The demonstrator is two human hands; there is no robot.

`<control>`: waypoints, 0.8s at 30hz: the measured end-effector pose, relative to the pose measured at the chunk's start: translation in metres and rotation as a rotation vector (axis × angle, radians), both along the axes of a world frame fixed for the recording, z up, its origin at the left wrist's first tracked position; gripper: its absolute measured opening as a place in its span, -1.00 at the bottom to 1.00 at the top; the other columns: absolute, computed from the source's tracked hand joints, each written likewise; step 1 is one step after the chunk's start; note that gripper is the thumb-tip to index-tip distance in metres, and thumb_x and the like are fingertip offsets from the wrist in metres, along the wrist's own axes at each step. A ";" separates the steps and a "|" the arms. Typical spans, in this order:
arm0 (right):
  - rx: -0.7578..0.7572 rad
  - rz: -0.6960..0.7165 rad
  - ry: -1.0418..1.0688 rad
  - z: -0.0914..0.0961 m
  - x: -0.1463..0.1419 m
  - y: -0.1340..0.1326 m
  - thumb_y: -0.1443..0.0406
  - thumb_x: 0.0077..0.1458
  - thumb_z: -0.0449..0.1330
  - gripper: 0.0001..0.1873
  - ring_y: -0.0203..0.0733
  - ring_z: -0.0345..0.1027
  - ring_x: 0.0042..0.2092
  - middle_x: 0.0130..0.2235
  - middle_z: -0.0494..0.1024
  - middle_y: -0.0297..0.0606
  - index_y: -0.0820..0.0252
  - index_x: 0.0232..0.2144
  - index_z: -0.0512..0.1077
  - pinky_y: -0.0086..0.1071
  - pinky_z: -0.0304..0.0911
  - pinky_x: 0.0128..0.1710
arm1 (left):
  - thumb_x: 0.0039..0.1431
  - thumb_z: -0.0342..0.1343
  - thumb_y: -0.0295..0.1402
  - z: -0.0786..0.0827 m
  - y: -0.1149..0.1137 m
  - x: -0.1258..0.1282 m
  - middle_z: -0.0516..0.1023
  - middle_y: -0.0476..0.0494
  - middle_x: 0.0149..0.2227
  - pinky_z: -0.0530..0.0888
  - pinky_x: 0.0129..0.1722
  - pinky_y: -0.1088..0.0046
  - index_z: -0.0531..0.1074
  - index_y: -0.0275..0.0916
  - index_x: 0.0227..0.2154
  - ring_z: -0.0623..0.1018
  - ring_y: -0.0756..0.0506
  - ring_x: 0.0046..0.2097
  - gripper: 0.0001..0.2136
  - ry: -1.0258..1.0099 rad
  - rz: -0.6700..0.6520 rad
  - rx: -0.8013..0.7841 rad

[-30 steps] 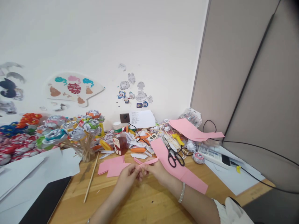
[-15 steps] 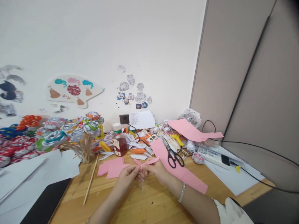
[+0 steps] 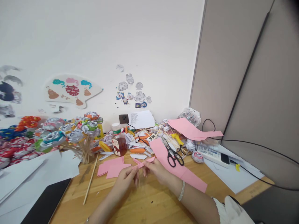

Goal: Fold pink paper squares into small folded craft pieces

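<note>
A narrow folded strip of pink paper (image 3: 149, 161) is held over the wooden table between my two hands. My left hand (image 3: 127, 178) pinches its near left end, fingers closed. Farther along the strip, my right hand (image 3: 155, 169) grips it between thumb and fingers. Pink paper squares (image 3: 118, 170) lie flat just beyond my left hand. To the right, black-handled scissors (image 3: 174, 157) rest on a long pink paper sheet (image 3: 193, 179), partly under my right forearm.
A wooden stick (image 3: 91, 180) lies left of my hands. A jar of reddish contents (image 3: 119, 144) stands behind, amid paper scraps (image 3: 137, 151). Paper flowers on sticks (image 3: 81, 133) fill the left back. White sheets (image 3: 18, 177) and a black flat object (image 3: 48, 202) lie left; a power strip (image 3: 213, 156) sits right.
My hands have moved slightly apart along the pink strip, the left one shifting a little left. Both keep hold of it. The view has shifted slightly.
</note>
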State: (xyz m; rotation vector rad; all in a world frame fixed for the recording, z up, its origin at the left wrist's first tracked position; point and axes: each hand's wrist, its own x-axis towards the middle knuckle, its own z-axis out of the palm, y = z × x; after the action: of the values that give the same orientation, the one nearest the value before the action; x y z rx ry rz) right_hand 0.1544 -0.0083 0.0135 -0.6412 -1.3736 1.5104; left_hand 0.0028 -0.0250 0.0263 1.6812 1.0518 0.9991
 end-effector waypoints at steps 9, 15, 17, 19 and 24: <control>0.076 0.041 -0.062 -0.002 0.003 0.005 0.05 -0.02 0.09 -0.58 -0.38 0.20 -0.57 -0.65 0.34 -0.35 0.32 -0.57 0.41 -0.47 0.13 -0.47 | 0.04 -0.11 -0.11 -0.005 0.001 0.000 0.30 0.05 -0.78 0.21 -0.62 0.55 0.28 -0.25 -0.72 0.30 0.02 -0.68 -0.62 -0.001 -0.028 -0.087; 0.053 0.045 -0.054 -0.004 0.003 0.005 -0.04 0.02 -0.04 -0.47 -0.34 0.21 -0.59 -0.64 0.36 -0.31 0.30 -0.58 0.39 -0.44 0.14 -0.52 | 0.04 -0.07 -0.09 -0.001 0.003 -0.003 0.28 0.06 -0.74 0.20 -0.59 0.56 0.25 -0.26 -0.75 0.29 0.04 -0.63 -0.60 0.092 -0.021 -0.017; 0.072 0.041 -0.069 -0.004 0.004 0.006 -0.06 0.03 -0.08 -0.44 -0.34 0.21 -0.58 -0.63 0.37 -0.29 0.29 -0.61 0.38 -0.43 0.14 -0.51 | 0.03 -0.07 -0.08 0.000 0.003 -0.004 0.27 0.06 -0.74 0.19 -0.59 0.56 0.24 -0.25 -0.75 0.29 0.03 -0.62 -0.60 0.085 -0.009 -0.016; 0.089 0.039 -0.102 -0.006 0.005 0.008 -0.06 0.02 -0.07 -0.44 -0.33 0.20 -0.58 -0.64 0.37 -0.29 0.28 -0.64 0.37 -0.42 0.13 -0.50 | 0.02 -0.07 -0.05 -0.002 0.003 -0.004 0.27 0.06 -0.75 0.20 -0.60 0.56 0.25 -0.26 -0.75 0.29 0.03 -0.63 -0.59 0.068 -0.030 -0.061; 0.115 0.033 -0.179 -0.011 0.005 0.012 -0.05 0.03 -0.06 -0.44 -0.34 0.20 -0.59 -0.66 0.34 -0.31 0.26 -0.69 0.34 -0.43 0.12 -0.51 | 0.01 -0.10 -0.01 -0.008 0.005 -0.002 0.29 0.06 -0.74 0.21 -0.63 0.55 0.28 -0.26 -0.70 0.29 0.03 -0.66 -0.58 0.066 -0.075 -0.122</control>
State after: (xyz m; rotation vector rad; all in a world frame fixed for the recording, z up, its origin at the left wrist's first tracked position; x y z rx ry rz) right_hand 0.1591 0.0037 0.0027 -0.6974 -1.6013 1.4153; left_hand 0.0012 -0.0195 0.0181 1.6511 1.0630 0.8201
